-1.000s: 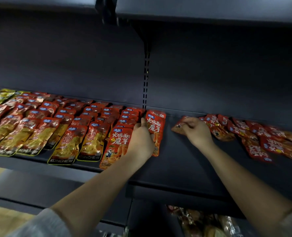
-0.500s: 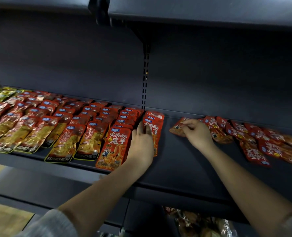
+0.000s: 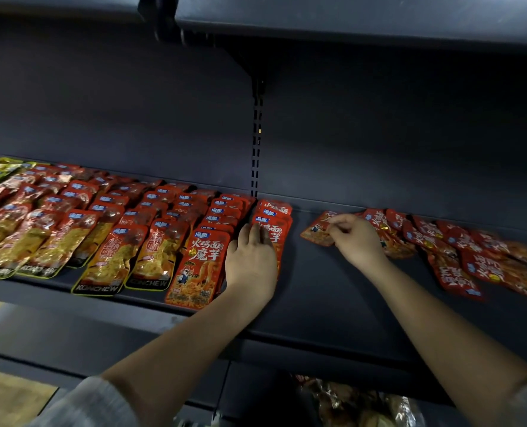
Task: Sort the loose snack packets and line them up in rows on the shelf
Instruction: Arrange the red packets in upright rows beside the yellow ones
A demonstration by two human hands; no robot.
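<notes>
Red and yellow snack packets lie in neat rows [image 3: 108,229] across the left half of the dark shelf [image 3: 324,303]. My left hand [image 3: 251,260] rests flat, fingers straight, on the rightmost short row of red packets [image 3: 274,217], beside a red front packet [image 3: 199,266]. My right hand [image 3: 356,240] pinches the edge of one loose red packet [image 3: 316,232] at the left end of a loose pile of red packets [image 3: 459,251] on the shelf's right side.
An upper shelf [image 3: 348,16] hangs overhead. A slotted upright [image 3: 257,143] runs down the back panel. More wrapped packets [image 3: 357,405] sit on a lower level below the shelf edge.
My left hand has flattened onto the rightmost row. My right hand has stayed at the loose packet at the pile's left end. The camera view shifted slightly.
</notes>
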